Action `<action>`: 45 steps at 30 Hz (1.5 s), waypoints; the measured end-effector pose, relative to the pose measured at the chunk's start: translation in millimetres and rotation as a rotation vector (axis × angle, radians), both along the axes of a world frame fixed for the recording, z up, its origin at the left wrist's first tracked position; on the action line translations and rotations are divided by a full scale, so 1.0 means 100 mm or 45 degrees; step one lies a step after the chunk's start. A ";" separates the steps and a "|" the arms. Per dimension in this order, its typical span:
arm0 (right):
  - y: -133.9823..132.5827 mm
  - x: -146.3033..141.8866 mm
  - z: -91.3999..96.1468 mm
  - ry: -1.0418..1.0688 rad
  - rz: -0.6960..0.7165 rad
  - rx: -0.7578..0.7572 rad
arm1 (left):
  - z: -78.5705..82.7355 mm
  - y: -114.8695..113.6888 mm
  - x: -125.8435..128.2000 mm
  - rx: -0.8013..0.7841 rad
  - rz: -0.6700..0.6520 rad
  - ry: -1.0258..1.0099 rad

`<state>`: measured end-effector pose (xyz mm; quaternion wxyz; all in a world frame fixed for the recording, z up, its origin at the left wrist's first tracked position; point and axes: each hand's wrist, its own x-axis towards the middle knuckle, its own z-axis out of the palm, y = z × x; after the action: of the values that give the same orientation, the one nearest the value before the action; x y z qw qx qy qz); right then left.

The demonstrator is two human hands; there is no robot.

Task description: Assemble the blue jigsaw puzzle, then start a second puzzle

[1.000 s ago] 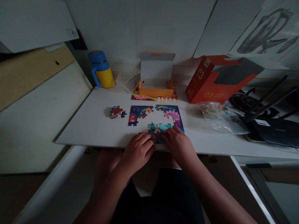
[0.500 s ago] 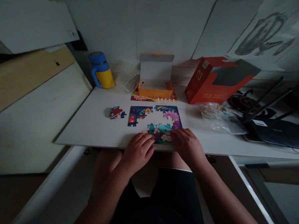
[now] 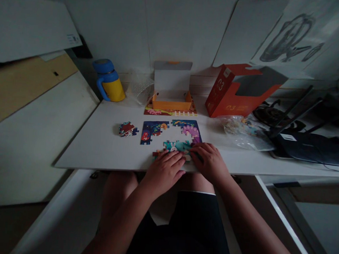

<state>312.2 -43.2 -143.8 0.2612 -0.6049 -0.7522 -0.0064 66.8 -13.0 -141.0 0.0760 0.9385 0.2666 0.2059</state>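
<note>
Teal puzzle section [image 3: 178, 146] with a white rabbit: located at the near middle of the white table [image 3: 100, 150], just inside the near edge. Long axis: left to right, roughly parallel to that edge. Left hand [image 3: 165, 167]: palm down, fingers extended over the near side of the section; not closed around anything visible. Right hand [image 3: 211, 160]: fingers bent, fingertips low at the right end of the section. Cannot tell from this view: piece pinched there, or merely pressed.

Governing relation: teal puzzle section to the left of the right fingertips and on the far side of the left hand. Nearer hand for the right end: right.

Adjacent edges: purple-and-blue section [image 3: 192, 131] directly beyond the right hand, extending along the right side; junction with the teal puzzle section hidden by the fingers. Dark blue corner section [image 3: 146, 132] to the far left, apart from the teal. Loose-piece pile [image 3: 126, 129] farther left. Room for movement: white tabletop between the sections, and right of the right hand as far as the transparent plastic bag [image 3: 243, 134]. Least margin: near side, table edge under the hands.
</note>
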 end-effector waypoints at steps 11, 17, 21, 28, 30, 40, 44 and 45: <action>0.01 0.05 -0.02 -0.003 -0.002 0.019 | 0.06 -0.04 0.03 -0.050 -0.006 0.011; 0.02 0.06 -0.04 0.001 -0.016 0.016 | 0.21 0.14 -0.20 -0.082 0.062 -0.176; 0.01 0.03 -0.02 0.001 -0.036 0.006 | 0.30 0.58 -0.71 0.161 0.566 -0.407; 0.00 0.02 -0.02 0.009 -0.046 0.002 | 0.16 1.22 -1.38 0.084 1.068 -0.461; 0.01 0.02 -0.03 0.010 -0.048 0.002 | 0.12 1.27 -1.43 0.038 1.045 -0.496; 0.01 0.03 -0.02 0.003 -0.039 0.021 | -0.04 1.31 -1.47 -0.059 1.057 -0.643; 0.00 0.02 -0.02 0.006 -0.037 0.022 | -0.08 1.33 -1.49 -0.100 1.054 -0.687; 0.00 0.02 -0.02 0.006 -0.038 0.019 | -0.07 1.32 -1.49 -0.104 1.049 -0.696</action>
<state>314.3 -42.9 -145.9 0.2673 -0.6140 -0.7425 -0.0145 -82.2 119.2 -148.4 0.0923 0.6631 0.5935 0.4467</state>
